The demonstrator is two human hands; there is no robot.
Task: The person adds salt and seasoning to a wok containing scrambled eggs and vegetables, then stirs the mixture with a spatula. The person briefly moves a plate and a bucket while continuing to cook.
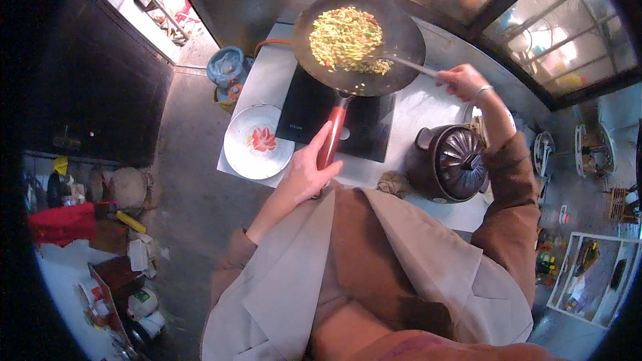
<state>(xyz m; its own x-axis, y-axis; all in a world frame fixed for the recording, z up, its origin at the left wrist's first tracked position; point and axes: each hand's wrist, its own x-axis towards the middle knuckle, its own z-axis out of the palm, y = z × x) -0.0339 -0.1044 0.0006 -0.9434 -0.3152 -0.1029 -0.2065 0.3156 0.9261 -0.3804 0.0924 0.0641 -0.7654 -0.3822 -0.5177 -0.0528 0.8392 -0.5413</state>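
Observation:
A dark wok with a red handle sits over the far part of a black induction cooktop. My left hand is closed around that handle. In the wok lies a heap of chopped yellow and green food with orange bits, slightly blurred at its near edge. My right hand, to the right of the wok, grips a metal spatula or ladle, whose head is in the near right side of the food. A white plate with a red flower rests left of the cooktop.
A lidded dark pot stands right of the cooktop, near my right forearm, with a crumpled brown cloth beside it. Left of the counter is a blue bin with a plastic liner. Framed windows border the far side.

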